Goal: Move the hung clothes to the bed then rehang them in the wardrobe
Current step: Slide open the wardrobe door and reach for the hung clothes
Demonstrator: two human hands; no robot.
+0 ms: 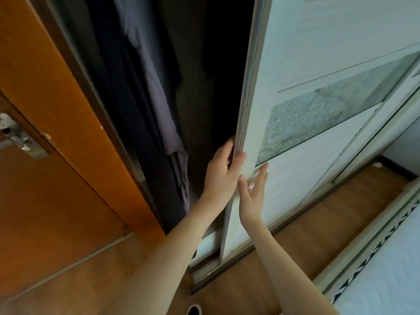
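The wardrobe (218, 64) stood partly open ahead of both hands, its dark inside left of them. Its white sliding door (306, 64) rose above and to the right of them, with a frosted glass panel (329, 117) just up-right of the fingertips. An orange door (45, 87) stood far left of the left arm, and the wood floor (318, 214) ran below and right of the right wrist. The bed (386, 273) lay well to the right of the right forearm. The hung clothes (136, 110), dark cloth with a lilac garment (159, 94) among it, were inside the wardrobe, just left of the left hand. The left hand (221, 171) reached up with arm extended and gripped the sliding door's edge, fingers curled behind it and thumb on the front. The right hand (252, 196), just beside it, was raised flat toward the door's face with fingers straight and spread, holding nothing; whether the palm touched was unclear.
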